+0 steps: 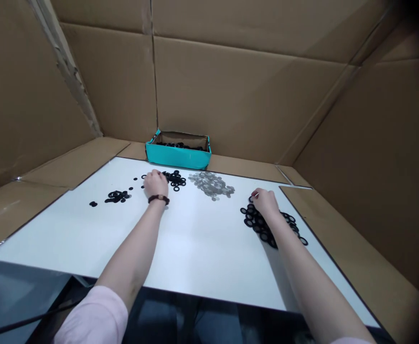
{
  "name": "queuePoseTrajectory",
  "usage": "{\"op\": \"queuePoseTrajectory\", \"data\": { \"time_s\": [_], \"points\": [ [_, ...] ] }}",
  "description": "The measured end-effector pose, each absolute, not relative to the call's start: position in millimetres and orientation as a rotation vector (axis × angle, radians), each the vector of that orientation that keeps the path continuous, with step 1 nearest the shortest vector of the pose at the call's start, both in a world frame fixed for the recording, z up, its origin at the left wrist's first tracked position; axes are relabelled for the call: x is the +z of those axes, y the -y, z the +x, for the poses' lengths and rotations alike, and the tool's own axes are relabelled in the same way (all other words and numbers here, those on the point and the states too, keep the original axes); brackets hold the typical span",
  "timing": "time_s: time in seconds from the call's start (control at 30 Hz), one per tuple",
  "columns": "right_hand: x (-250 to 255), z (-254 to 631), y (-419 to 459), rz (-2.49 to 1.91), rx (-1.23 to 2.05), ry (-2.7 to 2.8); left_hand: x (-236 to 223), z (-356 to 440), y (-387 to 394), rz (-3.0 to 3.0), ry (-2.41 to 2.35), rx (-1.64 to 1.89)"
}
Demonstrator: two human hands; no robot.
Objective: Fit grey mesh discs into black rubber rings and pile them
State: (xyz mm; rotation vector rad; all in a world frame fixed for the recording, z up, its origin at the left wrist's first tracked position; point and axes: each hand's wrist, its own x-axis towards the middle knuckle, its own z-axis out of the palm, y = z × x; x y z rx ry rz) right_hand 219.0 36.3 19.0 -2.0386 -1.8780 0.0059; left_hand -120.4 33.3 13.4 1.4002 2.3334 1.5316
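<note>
At the left edge of a heap of black rings [176,179], my left hand [156,183] is closed with its fingers curled down. Its fingertips are mostly hidden, so what they hold does not show. My right hand [266,201] pinches a black ring with a pale centre [251,199]. Beneath that hand and wrist lies a pile of similar black rings with pale centres [264,236], partly covered by the forearm. Between the hands is a spread of small translucent grey discs [211,184]. Left of my left hand lies a smaller cluster of black pieces [117,196].
Behind the white board [195,248] stands a turquoise-fronted box [178,156] with black pieces inside. Cardboard walls [252,86] rise at the back and both sides. A few loose black pieces [93,204] lie far left.
</note>
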Motion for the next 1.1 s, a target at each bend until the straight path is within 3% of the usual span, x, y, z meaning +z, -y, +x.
{"op": "queuePoseTrajectory", "data": {
  "time_s": [0.13,0.3,0.47,0.63,0.87,0.97,1.1],
  "points": [
    [12.6,220.6,-33.7,-2.174,-0.113,1.91,5.2,-150.8,-36.6,1.298,-2.434,1.43],
    [26.8,194.7,-21.7,-1.847,-0.145,1.849,0.0,-154.4,-42.8,1.287,-2.414,1.368],
    [32.4,144.4,-5.8,-1.452,0.227,1.72,9.4,-153.0,-39.1,1.291,-2.451,1.358],
    [10.9,111.5,3.3,-1.265,0.701,1.454,19.3,-108.6,-34.3,1.367,-1.843,1.64],
    [-8.6,104.4,2.7,-1.105,1.047,1.214,5.2,-3.4,-15.8,1.266,-1.242,1.29],
    [-7.5,108.3,-1.2,-1.091,1.021,1.162,3.9,-1.3,-15.5,1.468,-1.318,1.208],
    [-5.9,114.7,-5.8,-1.207,0.924,1.092,4.9,-17.4,-30.8,1.944,-1.807,1.144]
  ]
}}
